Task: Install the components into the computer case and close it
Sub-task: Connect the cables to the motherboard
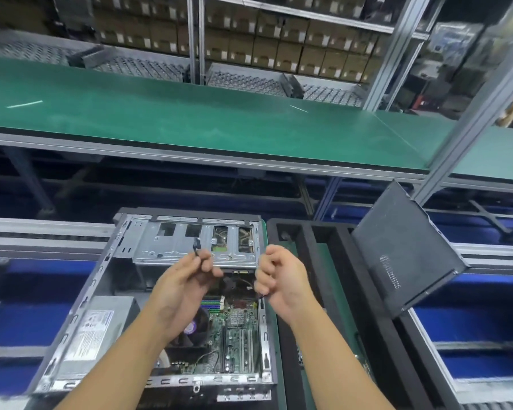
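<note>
An open computer case (80,303) lies flat in front of me, showing its green motherboard (237,341), grey power supply (95,329) and metal drive cage (172,244). My left hand (184,288) hovers over the case and pinches a thin black cable whose connector (196,245) sticks up above the fingertips. My right hand (279,276) is curled at the case's right edge, closed around thin wires (259,296) that run down into the case. The dark side panel (403,255) leans tilted to the right.
A black foam tray (305,261) with long slots sits right of the case, under the leaning panel. A green conveyor belt (190,119) runs across behind. Blue bins lie left and right below. Shelves of cardboard boxes (279,48) fill the background.
</note>
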